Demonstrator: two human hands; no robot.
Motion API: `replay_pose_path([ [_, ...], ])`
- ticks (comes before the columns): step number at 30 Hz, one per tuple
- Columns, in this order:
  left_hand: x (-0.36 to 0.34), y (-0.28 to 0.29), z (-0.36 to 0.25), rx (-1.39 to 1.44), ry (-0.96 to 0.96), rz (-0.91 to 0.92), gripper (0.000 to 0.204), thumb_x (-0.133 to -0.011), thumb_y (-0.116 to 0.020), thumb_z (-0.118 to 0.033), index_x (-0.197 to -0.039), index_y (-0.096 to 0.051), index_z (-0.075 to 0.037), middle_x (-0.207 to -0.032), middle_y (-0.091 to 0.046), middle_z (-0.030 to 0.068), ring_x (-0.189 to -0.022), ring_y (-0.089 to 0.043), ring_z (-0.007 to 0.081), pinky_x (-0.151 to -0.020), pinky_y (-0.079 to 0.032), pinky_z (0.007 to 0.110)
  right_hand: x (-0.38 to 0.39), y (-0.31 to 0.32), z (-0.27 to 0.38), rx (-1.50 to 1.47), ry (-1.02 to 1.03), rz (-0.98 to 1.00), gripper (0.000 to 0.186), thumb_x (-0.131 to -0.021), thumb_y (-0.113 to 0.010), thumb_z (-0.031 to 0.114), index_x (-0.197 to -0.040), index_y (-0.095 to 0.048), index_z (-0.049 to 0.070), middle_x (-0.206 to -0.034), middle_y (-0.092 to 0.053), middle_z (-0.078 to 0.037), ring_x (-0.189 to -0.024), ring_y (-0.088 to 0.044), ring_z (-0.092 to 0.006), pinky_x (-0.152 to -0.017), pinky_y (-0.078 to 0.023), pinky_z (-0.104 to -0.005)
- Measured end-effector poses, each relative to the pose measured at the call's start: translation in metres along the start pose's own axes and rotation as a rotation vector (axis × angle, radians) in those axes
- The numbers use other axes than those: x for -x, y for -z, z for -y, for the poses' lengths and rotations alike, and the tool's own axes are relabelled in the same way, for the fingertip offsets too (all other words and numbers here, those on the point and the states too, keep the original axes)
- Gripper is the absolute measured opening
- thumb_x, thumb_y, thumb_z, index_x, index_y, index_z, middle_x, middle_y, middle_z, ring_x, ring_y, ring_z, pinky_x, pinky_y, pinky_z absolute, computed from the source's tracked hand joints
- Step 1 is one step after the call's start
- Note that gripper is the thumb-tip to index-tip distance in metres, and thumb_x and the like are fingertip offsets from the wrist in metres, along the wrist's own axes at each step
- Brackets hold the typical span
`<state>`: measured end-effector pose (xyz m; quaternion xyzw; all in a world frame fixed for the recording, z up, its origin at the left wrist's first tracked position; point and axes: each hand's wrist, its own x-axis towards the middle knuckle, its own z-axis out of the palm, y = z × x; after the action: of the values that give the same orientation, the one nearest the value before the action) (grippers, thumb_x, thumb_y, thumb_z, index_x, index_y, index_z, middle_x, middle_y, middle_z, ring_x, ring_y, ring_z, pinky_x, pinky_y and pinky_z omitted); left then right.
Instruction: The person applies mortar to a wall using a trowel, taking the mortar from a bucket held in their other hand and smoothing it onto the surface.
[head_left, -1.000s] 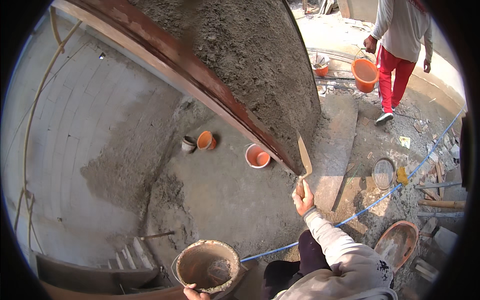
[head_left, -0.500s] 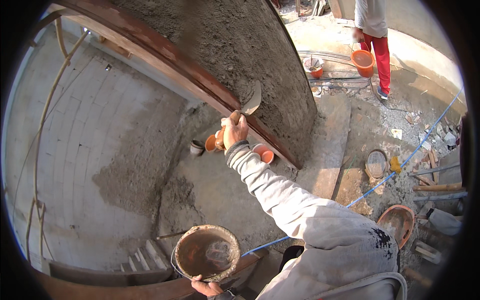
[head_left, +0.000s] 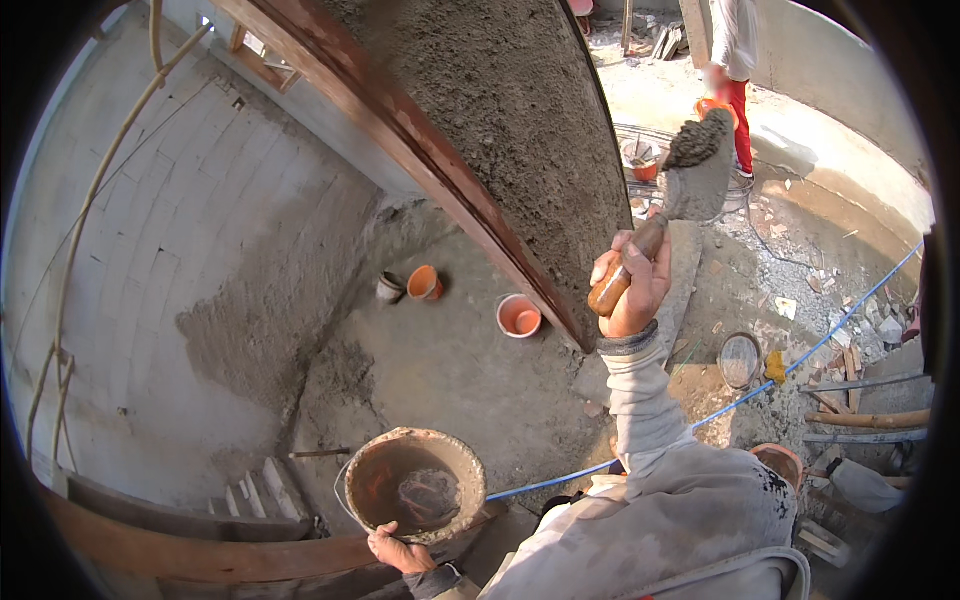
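Observation:
My right hand grips the wooden handle of a trowel, raised to the right of the wall end. A lump of wet grey mortar sits on the far part of its blade. At the lower middle, my left hand is closed on the near rim of a mortar-crusted bucket. Some wet mix shows at the bottom of that bucket. Ahead stands a roughly plastered wall face, edged on its left by a reddish-brown wooden frame.
Orange buckets and a pale bucket with an orange inside stand on the floor below. A blue hose crosses the ground. Bamboo poles rise at left. A person in red trousers stands at the far right, beyond rubble.
My right hand has swung the trowel from the wooden frame out to the right; mortar now shows on its blade. My left hand still holds the bucket. The other person's orange bucket is now mostly hidden.

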<state>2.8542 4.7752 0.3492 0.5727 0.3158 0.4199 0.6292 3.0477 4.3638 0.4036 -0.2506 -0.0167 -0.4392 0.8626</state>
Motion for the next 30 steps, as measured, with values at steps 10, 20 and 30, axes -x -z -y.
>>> replay_pose_path([
  [10, 0.007, -0.075, 0.009, -0.039, -0.075, 0.322, 0.027, -0.068, -0.052, 0.009, -0.093, -0.059, 0.002, -0.084, -0.062, 0.0039, -0.073, -0.057, 0.0112, -0.069, -0.046, 0.023, 0.052, 0.177, -0.033, 1.135, -0.382, 1.14, 0.064, -0.074, -0.057, 0.017, -0.133, -0.035, 0.006, -0.122, -0.049, -0.026, -0.108, -0.053, -0.0381, -0.093, -0.042, -0.0413],
  [20, 0.043, -0.214, -0.022, 0.092, -0.245, 0.761, 0.038, -0.07, -0.051, 0.008, -0.108, -0.058, 0.008, -0.09, -0.06, 0.0004, -0.072, -0.051, 0.0037, -0.068, -0.042, 0.017, 0.11, 0.018, -0.034, 1.485, -0.413, 1.582, 0.049, -0.075, -0.052, 0.014, -0.121, -0.044, -0.003, -0.084, -0.062, -0.025, -0.078, -0.061, -0.0405, -0.069, -0.049, -0.047],
  [30, 0.043, -0.234, -0.043, 0.252, -0.46, 0.711, 0.023, -0.068, -0.054, 0.008, -0.059, -0.036, -0.003, -0.111, -0.059, 0.0157, -0.079, -0.05, 0.0065, -0.07, -0.041, 0.021, 0.091, 0.001, -0.011, 1.647, -0.063, 1.687, 0.045, -0.073, -0.054, 0.017, -0.115, -0.052, 0.0, -0.08, -0.059, -0.021, -0.065, -0.062, -0.0358, -0.059, -0.049, -0.0478],
])
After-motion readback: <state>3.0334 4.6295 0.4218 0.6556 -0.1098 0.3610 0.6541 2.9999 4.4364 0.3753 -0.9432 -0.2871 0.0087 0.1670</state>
